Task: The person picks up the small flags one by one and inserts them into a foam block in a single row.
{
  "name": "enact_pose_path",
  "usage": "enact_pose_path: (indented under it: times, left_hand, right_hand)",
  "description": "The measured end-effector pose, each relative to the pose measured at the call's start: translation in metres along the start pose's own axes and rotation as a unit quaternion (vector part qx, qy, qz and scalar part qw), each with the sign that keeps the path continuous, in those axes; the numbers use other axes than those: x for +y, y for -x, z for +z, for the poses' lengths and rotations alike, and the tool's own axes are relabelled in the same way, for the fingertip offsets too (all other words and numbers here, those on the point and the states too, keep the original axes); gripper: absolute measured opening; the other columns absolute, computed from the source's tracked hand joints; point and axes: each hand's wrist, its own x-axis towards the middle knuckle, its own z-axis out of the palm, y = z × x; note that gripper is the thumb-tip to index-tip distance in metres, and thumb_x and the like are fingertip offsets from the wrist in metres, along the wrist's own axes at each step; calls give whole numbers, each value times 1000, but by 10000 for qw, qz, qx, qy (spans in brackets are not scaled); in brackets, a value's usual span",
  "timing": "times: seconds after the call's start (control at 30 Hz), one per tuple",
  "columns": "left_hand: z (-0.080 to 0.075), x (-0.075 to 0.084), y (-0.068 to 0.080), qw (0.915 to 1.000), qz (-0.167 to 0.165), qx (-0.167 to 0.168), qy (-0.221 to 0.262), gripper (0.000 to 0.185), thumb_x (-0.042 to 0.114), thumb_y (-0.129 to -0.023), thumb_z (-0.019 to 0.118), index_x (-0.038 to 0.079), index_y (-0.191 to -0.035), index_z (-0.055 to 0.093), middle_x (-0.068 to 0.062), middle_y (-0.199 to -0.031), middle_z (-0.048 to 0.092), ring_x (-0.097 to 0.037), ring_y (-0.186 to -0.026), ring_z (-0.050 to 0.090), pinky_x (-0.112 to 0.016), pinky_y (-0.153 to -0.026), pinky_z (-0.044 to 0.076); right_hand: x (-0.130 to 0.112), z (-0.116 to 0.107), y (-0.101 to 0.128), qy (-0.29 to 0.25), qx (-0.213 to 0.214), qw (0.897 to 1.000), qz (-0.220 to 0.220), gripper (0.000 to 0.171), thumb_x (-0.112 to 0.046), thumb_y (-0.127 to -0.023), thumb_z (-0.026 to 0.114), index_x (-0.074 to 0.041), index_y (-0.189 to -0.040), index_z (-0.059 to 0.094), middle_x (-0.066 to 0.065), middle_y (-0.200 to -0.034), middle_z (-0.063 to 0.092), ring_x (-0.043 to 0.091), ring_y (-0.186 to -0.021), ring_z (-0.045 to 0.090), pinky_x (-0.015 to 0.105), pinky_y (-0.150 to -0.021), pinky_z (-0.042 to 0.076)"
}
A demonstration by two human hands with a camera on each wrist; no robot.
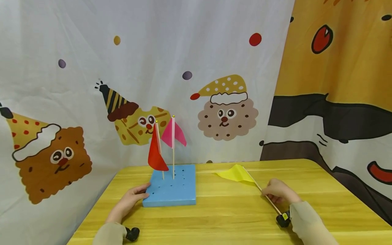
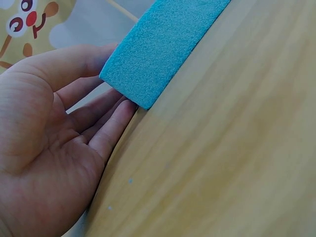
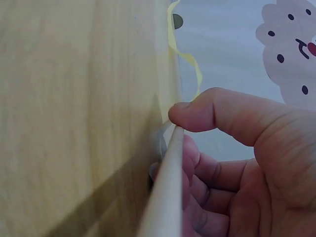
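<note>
At nine o'clock on the table (image 1: 226,217), the left hand (image 1: 131,199) rests nearly straight fingers against the blue block (image 1: 177,194), which bears a red flag (image 1: 157,156) and pink flag (image 1: 179,135). Past a stretch of table, the yellow flag (image 1: 237,173) shows wavy cloth at one o'clock near the far edge, its pale stick (image 3: 169,192) pinched by the right hand (image 1: 279,191) at three.

Table (image 1: 220,223): yellow wood-grain top, far corners rounded.
Backdrop (image 1: 159,30): white fabric behind the table, printed with red, purple and mustard dots (image 1: 255,39).
Square biscuit (image 1: 55,166): brown, printed at left, under a red-spotted hat (image 1: 26,127).
Cheese (image 1: 130,131): yellow print, wearing a striped party hat (image 1: 114,100).
Round cookie (image 1: 228,126): beige print right of the cheese, in a white-dotted nightcap (image 1: 223,84).
Far-right panel (image 1: 358,71): orange, white and black cartoon print.
</note>
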Motion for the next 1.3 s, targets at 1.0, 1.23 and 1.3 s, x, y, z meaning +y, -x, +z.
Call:
enact_pose_path:
  times: [1.0,1.23,1.3]
  left_hand:
    - [-2,-3,0,9999,35,156,8,59,19,-93,67,-2,-144,44,-21,-151,35,-41,-139,28,-54,-112,24]
    - [0,-1,-1,9999,38,156,-46,60,18,-92,67,-2,-144,44,-21,-151,35,-41,-139,28,-54,-112,23]
    - [0,-1,-2,9999,30,152,-56,60,18,-92,67,-2,-144,44,-21,-151,35,-40,-139,28,-54,-113,22]
  right_hand:
    - [-3,4,-9,-855,-281,9948,-467,21,-11,-90,66,5,-102,71,6,-63,57,14,-47,52,28,-44,46]
    - [-7,10,-7,-750,-107,9961,-457,15,-10,-89,67,3,-96,70,4,-62,52,12,-46,43,27,-42,42]
    - [-7,12,-7,-773,-54,9962,-393,15,-10,-89,67,3,-97,70,4,-63,51,12,-46,42,26,-42,42]
